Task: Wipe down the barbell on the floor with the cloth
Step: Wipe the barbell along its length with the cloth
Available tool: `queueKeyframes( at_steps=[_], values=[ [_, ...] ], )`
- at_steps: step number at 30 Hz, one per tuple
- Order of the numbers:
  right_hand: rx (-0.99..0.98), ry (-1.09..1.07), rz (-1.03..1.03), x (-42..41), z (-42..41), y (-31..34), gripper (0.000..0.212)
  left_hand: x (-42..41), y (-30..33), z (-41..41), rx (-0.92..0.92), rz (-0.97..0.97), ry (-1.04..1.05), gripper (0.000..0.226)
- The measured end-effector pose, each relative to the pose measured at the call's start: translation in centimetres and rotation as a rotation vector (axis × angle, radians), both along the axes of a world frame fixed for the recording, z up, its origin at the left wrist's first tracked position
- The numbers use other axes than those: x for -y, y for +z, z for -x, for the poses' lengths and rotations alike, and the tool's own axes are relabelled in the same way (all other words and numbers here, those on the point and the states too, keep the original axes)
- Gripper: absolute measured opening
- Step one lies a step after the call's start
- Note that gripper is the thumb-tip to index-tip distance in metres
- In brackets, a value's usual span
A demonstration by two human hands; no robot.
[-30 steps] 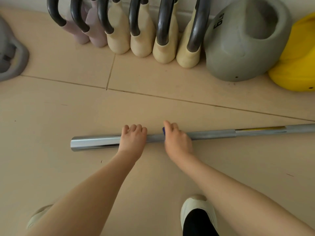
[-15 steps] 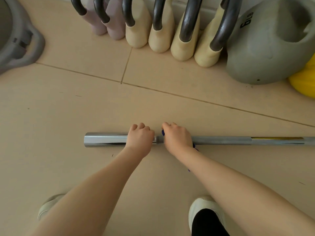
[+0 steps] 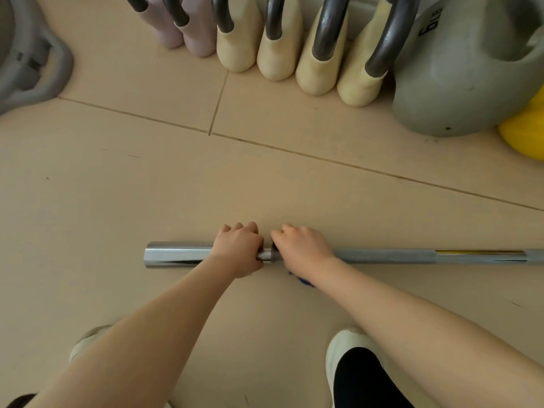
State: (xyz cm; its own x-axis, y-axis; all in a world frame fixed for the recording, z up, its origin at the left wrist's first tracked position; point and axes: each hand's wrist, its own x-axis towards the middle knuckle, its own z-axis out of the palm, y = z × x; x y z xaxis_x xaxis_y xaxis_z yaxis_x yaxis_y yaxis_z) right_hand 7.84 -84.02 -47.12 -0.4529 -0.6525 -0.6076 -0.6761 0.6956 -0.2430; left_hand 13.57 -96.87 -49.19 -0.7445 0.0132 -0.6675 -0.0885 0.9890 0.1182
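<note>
The barbell (image 3: 382, 256) lies on the floor (image 3: 147, 187), running three to nine o'clock. The left hand (image 3: 239, 250) grips its chrome sleeve; the right hand (image 3: 303, 249), now nearer it, clutches the blue cloth (image 3: 306, 281) around the shaft.

"6 kg" on grey kettlebell (image 3: 459, 83)

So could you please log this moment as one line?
left hand: grips barbell sleeve | right hand: cloth on shaft | barbell: on floor
</note>
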Motion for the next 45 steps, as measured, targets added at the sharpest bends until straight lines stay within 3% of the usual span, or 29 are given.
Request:
queueKeyframes(
  at_steps=[2, 5, 8, 12, 17, 21, 26, 29, 32, 34, 38, 41, 45],
  values=[
    [-0.014, 0.033, -0.099, -1.9, 1.5, 0.0, 0.027, -0.5, 0.1, -0.5, -0.01, 0.022, -0.038, 0.032],
    [-0.065, -0.154, -0.213, -4.3, 3.0, 0.0, 0.022, -0.7, 0.0, -0.9, -0.047, 0.046, -0.04, 0.031],
    [-0.007, -0.332, -0.163, -2.2, 1.3, -0.6, 0.023, -0.6, -0.1, -0.3, -0.016, 0.049, -0.043, 0.032],
    [0.218, -0.501, -0.031, 1.4, -0.1, -0.9, 0.027, -0.4, 0.2, 0.6, 0.098, 0.028, 0.011, 0.034],
    [0.044, -0.277, -0.071, -3.0, 0.3, 0.3, 0.024, -0.6, 0.3, 2.0, 0.172, 0.063, -0.099, 0.037],
    [-0.187, -0.493, -0.171, -6.7, 1.0, 0.6, 0.02, -0.3, -0.4, 2.8, 0.235, 0.037, -0.145, 0.044],
    [-0.017, -0.535, 0.016, 0.7, -4.6, 0.7, 0.021, 0.1, -0.8, 2.5, 0.256, -0.074, -0.11, 0.03],
    [-0.039, -0.51, 0.062, 1.1, -5.7, 0.2, 0.025, 0.5, -0.9, 2.1, 0.221, -0.092, -0.117, 0.024],
    [-0.377, -0.364, 0.022, -2.2, -5.1, 0.3, 0.021, 0.0, -0.7, 1.1, 0.191, -0.094, -0.022, 0.03],
    [-0.523, -0.448, -0.066, -4.0, -5.2, 0.9, 0.021, -0.4, -0.5, 0.5, 0.155, -0.117, 0.039, 0.036],
    [-0.459, -0.539, -0.064, -1.5, -6.6, 0.2, 0.027, -0.6, -0.2, 0.0, 0.15, -0.122, 0.046, 0.028],
    [-0.333, -0.467, 0.031, 1.6, -9.1, -0.5, 0.033, -0.9, 0.2, -0.6, 0.114, -0.073, 0.03, 0.018],
    [-0.349, -0.378, 0.047, -0.7, -7.8, -0.9, 0.04, -1.1, 0.0, -1.1, 0.081, -0.083, 0.062, 0.02]
  ],
)
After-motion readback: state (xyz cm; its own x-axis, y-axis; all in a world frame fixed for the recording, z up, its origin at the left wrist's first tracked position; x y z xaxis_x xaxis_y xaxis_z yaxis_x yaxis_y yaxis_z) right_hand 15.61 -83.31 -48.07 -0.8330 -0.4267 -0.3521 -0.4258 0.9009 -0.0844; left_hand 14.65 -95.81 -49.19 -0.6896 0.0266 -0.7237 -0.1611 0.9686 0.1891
